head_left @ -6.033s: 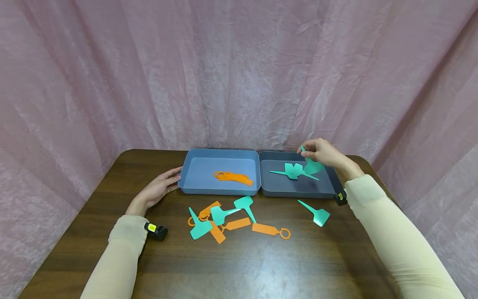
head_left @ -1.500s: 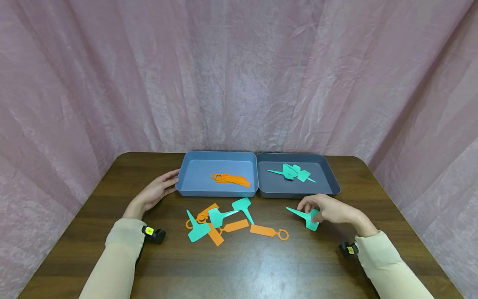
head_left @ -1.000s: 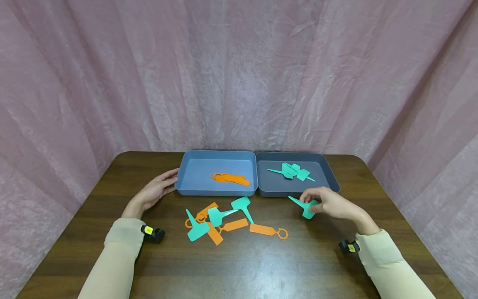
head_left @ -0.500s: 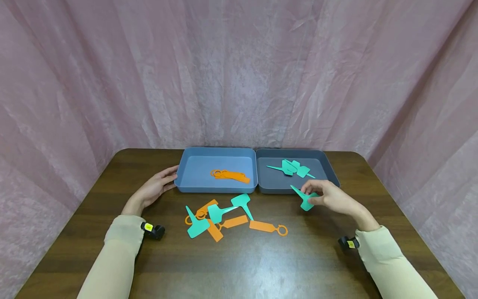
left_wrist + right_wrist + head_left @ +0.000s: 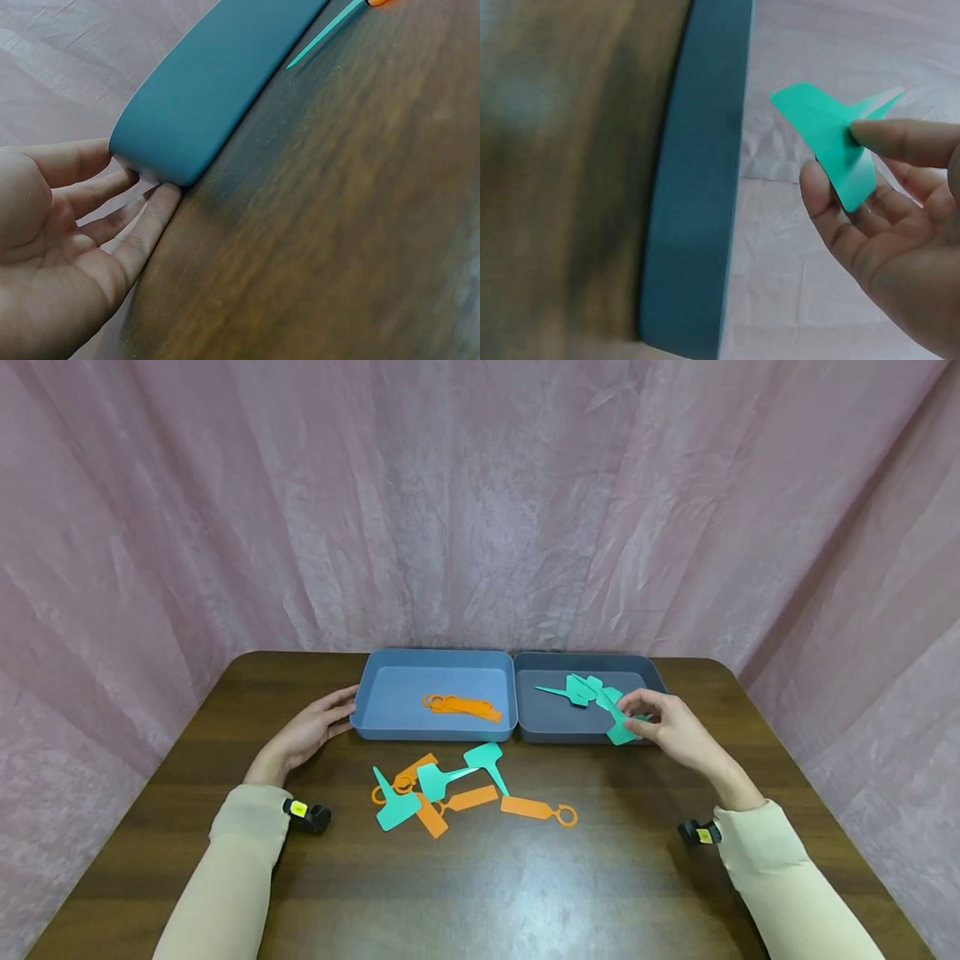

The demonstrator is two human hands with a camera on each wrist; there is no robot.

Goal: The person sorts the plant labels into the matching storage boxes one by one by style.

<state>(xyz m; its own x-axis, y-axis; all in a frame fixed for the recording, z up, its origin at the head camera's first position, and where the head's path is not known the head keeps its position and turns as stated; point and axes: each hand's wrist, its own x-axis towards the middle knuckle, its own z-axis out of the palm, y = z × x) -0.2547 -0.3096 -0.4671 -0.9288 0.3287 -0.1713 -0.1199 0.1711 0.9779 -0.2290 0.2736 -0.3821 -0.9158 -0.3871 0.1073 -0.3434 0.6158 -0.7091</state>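
Note:
Over the front edge of the dark grey tray (image 5: 551, 718), my right hand (image 5: 675, 732) pinches a green T-shaped plant label (image 5: 821, 124) between thumb and fingers. The label's pointed stem tilts toward the back left in the head view. Several like labels (image 5: 577, 692) lie overlapped inside that tray. My left hand (image 5: 307, 735) rests its extended fingertips against the left end of the blue tray (image 5: 187, 105). A small stack of orange ring-ended tags (image 5: 467, 707) lies inside the blue tray (image 5: 397, 693).
In front of the trays, a loose pile mixes green labels (image 5: 399, 810) and orange tags (image 5: 472, 798). One orange tag (image 5: 527, 807) lies to its right. Both trays stand side by side near the back edge of the wooden table (image 5: 480, 893), before a pink curtain (image 5: 480, 510).
My right hand has put an earlier green label in the grey tray, then picked another from the table and carried it back over that tray's front edge. My left hand stays at the blue tray.

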